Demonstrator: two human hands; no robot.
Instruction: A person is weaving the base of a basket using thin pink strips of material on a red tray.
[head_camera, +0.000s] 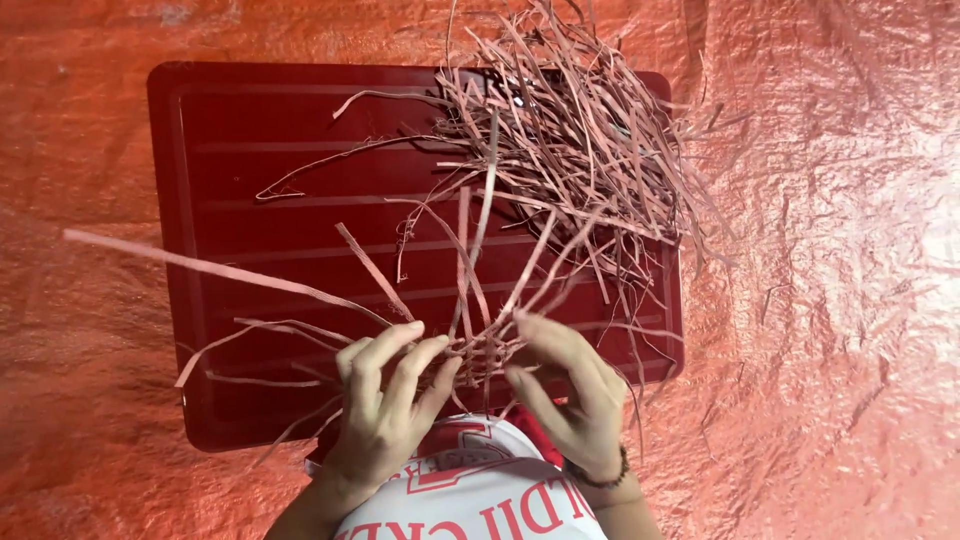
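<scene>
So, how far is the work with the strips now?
Done: only a small woven start of crossed strips sits between the hands. In hand: the left hand and right hand pinch that crossing, with long loose ends fanning out over the dark red tray. Left: the large pile of strips lies unused.

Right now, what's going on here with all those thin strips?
A person is working a small bunch of thin, flat strips between both bare hands. The left hand and the right hand pinch the strips where they cross, just above the near edge of a dark red tray. Several strip ends fan outward from the hands. A loose pile of the same strips lies on the tray's far right corner. Everything sits on a crinkled orange-red sheet.
</scene>
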